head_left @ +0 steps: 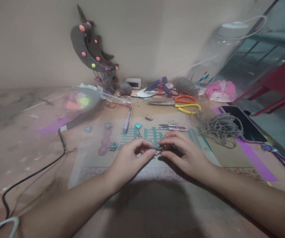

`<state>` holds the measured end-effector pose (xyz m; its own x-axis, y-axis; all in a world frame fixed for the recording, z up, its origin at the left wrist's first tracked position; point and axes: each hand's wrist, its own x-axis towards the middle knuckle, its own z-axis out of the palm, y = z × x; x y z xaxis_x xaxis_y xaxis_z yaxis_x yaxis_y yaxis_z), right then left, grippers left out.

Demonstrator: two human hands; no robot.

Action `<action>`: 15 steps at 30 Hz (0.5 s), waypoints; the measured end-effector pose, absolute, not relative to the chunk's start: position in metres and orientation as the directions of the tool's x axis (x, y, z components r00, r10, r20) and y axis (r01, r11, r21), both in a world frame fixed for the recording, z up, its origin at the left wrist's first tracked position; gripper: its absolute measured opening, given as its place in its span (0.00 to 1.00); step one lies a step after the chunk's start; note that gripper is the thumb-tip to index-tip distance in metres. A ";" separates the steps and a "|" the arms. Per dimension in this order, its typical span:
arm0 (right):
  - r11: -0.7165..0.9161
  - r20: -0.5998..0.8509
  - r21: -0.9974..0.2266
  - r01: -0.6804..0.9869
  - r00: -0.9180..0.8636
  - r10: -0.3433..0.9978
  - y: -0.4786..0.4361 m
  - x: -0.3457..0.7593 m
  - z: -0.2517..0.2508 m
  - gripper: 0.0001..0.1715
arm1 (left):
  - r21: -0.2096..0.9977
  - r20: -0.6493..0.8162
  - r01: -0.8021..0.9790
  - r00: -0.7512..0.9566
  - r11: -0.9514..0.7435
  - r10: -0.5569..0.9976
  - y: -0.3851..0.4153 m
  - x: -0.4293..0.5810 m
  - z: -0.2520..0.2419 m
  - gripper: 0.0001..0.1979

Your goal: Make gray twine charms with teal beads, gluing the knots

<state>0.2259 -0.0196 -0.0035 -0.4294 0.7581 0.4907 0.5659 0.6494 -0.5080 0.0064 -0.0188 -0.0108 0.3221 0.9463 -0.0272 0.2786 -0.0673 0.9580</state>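
Over the middle of the printed sheet (142,173), my left hand (129,157) pinches a small grey, cord-like piece (154,148) between thumb and fingertips. Close against it, my right hand (189,153) has its fingers bent around the same piece's other end; fingers partly hide the piece and its exact kind is unclear. Just beyond my fingertips lies a turquoise heart (138,126) with a grey edge. A flower-shaped cluster of beads (113,146) sits left of my left hand. Pink-handled thread snips (174,127) rest beyond my right hand.
Farther back are scissors (188,107), a pen (127,119) and a glue gun (160,86). Tangled grey yarn (223,127) lies at right beside a phone (248,127). A black cable (37,169) runs along the left. A large bottle (220,53) stands near the wall.
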 end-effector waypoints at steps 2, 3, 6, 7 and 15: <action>0.632 0.488 -0.489 0.601 -0.412 0.769 -0.015 0.234 0.006 0.13 | 0.963 -0.050 0.267 0.319 -0.039 0.946 -0.019 0.006 -0.011 0.07; 0.613 0.479 -0.483 0.625 -0.397 0.782 -0.011 0.240 0.012 0.14 | 0.965 -0.059 0.260 0.322 -0.028 0.945 -0.019 0.006 -0.011 0.07; 0.544 0.427 -0.437 0.716 -0.367 0.826 0.006 0.259 0.021 0.14 | 0.968 -0.085 0.250 0.337 -0.002 0.938 -0.018 0.007 -0.012 0.07; 0.545 0.413 -0.397 0.739 -0.386 0.825 0.013 0.266 0.019 0.14 | 0.968 -0.095 0.250 0.335 0.009 0.937 -0.018 0.007 -0.012 0.08; 0.569 0.287 -0.107 0.815 -0.522 0.803 0.042 0.278 -0.015 0.17 | 0.981 -0.141 0.169 0.302 0.093 0.943 -0.017 0.004 -0.015 0.10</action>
<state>0.2776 0.0418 -0.0150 -0.5223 0.8030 0.2871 0.8155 0.5688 -0.1074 0.0044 -0.0168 -0.0148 0.3022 0.9427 -0.1414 0.1688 0.0931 0.9812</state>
